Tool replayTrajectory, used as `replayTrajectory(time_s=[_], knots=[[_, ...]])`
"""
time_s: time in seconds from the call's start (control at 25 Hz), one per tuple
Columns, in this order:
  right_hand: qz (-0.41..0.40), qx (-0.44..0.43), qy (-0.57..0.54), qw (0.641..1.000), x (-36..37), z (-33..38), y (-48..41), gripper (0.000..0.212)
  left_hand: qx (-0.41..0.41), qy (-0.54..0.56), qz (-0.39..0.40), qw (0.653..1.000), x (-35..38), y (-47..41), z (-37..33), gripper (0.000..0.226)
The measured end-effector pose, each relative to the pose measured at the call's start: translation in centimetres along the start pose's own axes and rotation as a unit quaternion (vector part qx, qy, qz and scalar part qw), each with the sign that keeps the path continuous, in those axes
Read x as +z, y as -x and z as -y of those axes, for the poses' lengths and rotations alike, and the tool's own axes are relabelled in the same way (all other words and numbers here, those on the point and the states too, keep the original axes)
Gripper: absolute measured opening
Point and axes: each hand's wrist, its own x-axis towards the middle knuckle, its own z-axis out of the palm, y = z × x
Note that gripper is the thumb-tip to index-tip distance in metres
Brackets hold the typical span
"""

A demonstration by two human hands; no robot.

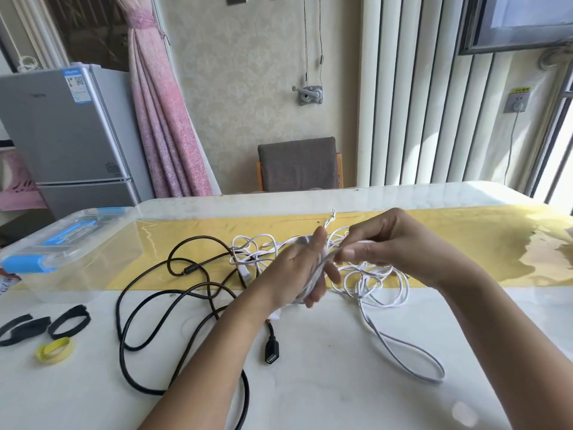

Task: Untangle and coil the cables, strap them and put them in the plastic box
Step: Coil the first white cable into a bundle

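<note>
A flat white cable [400, 346] is wound in loops around my left hand [302, 270], whose fingers point upward over the table's middle. My right hand [381, 243] pinches a strand of that same cable just right of the left palm. A tangle of thin white cable [372, 274] lies on the table behind and under both hands. A black USB cable [145, 305] sprawls in loose loops to the left, its plug [272, 352] lying under my left forearm. The clear plastic box [71, 252] with blue latches stands at the far left.
Three black straps [69, 321] and a yellow strap [55, 350] lie near the table's left front. A yellow runner [480, 243] crosses the white table. A grey chair [299, 164] stands behind the table, a small fridge [68, 135] at the left.
</note>
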Motion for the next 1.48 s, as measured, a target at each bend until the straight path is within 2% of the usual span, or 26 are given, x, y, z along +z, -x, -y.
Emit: replayTrajectory(time_s=[0.08, 0.2, 0.24, 0.32, 0.44, 0.56, 0.72, 0.84, 0.96, 1.08, 1.16, 1.32, 1.4, 1.48], knots=[[-0.074, -0.008, 0.001, 0.997, -0.6, -0.2, 0.0, 0.026, -0.076, 0.053, 0.123, 0.988, 0.9, 0.5, -0.5, 0.083], [-0.195, -0.015, -0.021, 0.981, -1.8, -0.7, -0.1, 0.048, -0.115, 0.154, 0.221, 0.956, 1.1, 0.7, -0.5, 0.073], [-0.236, -0.016, -0.027, 0.971, -2.3, -0.9, 0.1, 0.049, -0.112, 0.211, 0.252, 0.938, 0.9, 0.7, -0.6, 0.068], [-0.294, -0.004, -0.032, 0.955, -3.0, -1.1, 0.2, 0.039, -0.086, 0.332, 0.319, 0.884, 0.1, 0.5, -0.6, 0.058], [-0.314, 0.028, 0.001, 0.949, -2.7, -1.0, 0.3, 0.013, -0.023, 0.453, 0.379, 0.806, -0.9, 0.3, -0.7, 0.047], [-0.279, 0.052, 0.1, 0.954, -1.9, -1.8, 0.0, 0.007, 0.027, 0.555, 0.348, 0.755, -1.7, 0.0, -0.5, 0.041], [-0.211, 0.092, 0.181, 0.956, -1.0, -3.6, -0.8, 0.007, 0.088, 0.645, 0.241, 0.72, -3.0, -0.6, 0.8, 0.051], [-0.136, 0.067, 0.277, 0.949, 0.8, -4.7, -1.4, 0.022, 0.118, 0.705, 0.116, 0.689, -3.8, -0.5, 1.5, 0.043], [-0.07, 0.026, 0.34, 0.937, 3.1, -5.4, -2.1, 0.026, 0.128, 0.689, -0.086, 0.708, -4.4, -0.4, 1.3, 0.035], [-0.029, -0.016, 0.389, 0.92, 4.5, -5.2, -2.2, 0.038, 0.124, 0.645, -0.205, 0.725, -4.7, -0.2, 0.6, 0.048], [-0.014, -0.042, 0.396, 0.917, 4.7, -4.5, -2.0, 0.045, 0.107, 0.596, -0.276, 0.746, -4.9, -0.2, 0.2, 0.049], [0.011, -0.085, 0.398, 0.913, 5.1, -3.4, -1.8, 0.054, 0.114, 0.458, -0.401, 0.785, -4.8, -0.2, -0.2, 0.052], [0.017, -0.105, 0.411, 0.905, 5.4, -3.0, -1.7, 0.05, 0.139, 0.331, -0.435, 0.826, -4.4, -0.3, -0.1, 0.05], [0.018, -0.117, 0.412, 0.904, 5.4, -2.5, -1.5, 0.038, 0.174, 0.175, -0.435, 0.866, -3.9, -0.6, 0.1, 0.048]])
